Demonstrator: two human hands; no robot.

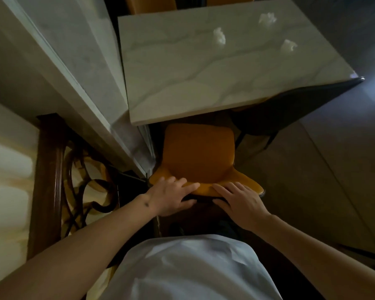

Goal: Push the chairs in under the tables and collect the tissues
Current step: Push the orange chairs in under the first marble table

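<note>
Gripping orange chair backrest top, left hand, right hand, fingers curled over

Straight ahead, the table; on its far right part, three tissues: near tissue, left tissue, far tissue, apart from one another; below the table's near edge, the chair, front of the seat tucked under the top; on the chair's backrest, left hand and right hand side by side; right of it, a second chair, partly under the table; left of the table, a wall ledge; further left, a railing.
</note>
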